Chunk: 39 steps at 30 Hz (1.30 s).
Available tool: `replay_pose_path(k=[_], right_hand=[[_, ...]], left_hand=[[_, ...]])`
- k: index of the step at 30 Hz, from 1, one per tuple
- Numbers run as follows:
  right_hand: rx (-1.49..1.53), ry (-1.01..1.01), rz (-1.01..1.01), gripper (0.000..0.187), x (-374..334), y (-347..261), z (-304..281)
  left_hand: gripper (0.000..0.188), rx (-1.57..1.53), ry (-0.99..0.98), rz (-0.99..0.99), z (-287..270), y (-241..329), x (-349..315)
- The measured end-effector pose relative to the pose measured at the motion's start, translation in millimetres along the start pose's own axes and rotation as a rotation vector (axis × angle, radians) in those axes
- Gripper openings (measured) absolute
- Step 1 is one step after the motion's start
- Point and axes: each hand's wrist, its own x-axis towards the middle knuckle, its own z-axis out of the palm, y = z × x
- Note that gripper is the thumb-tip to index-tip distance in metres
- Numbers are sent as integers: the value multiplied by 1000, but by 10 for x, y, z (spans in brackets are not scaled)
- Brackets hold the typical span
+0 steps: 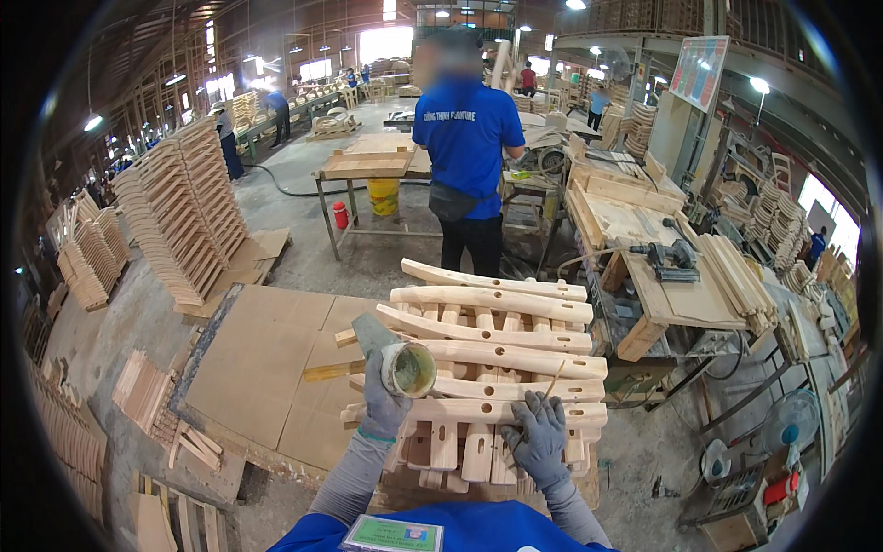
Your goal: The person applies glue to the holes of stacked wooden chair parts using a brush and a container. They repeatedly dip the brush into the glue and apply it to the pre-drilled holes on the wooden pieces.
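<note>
My left hand (pixel 384 401), in a grey glove, is wrapped round a small round cup (pixel 401 372) smeared with greenish-grey paste. A flat grey-green piece (pixel 372 333) sticks up beside the cup; how it is held is hidden. My right hand (pixel 538 434), gloved too, rests over the near end of the stacked wood, a thin stick (pixel 555 379) rising from its fingers. Below both hands lie curved pale wooden slats (pixel 497 355) with round holes, set across a layer of slotted wooden pieces (pixel 477 453). A yellowish wooden strip (pixel 329 372) juts out left of the cup.
Brown board sheets (pixel 248 354) lie to the left. Tall stacks of wooden parts (pixel 179 216) stand beyond them. Ahead, a person in a blue shirt (pixel 467 138) stands at a table (pixel 368 166). On the right is a workbench (pixel 676 285) with a power tool (pixel 671 261).
</note>
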Motion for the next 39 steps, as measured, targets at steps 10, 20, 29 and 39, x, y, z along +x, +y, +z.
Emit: replay_pose_path(k=[10,20,29,39], right_hand=[[-24,23,-23,41,2,-14,0],[-22,11,5,43,-13,-10,25],[81,-36,-36,41,12,-51,138],[-1,-206,29,40,-51,-130,14]], left_hand=[[35,-41,-12,-1,-22,6,7],[34,-39,-22,39,-87,-55,42],[38,38,-125,6,-214,90,-5],[43,-42,-99,-98,-96,-43,18]])
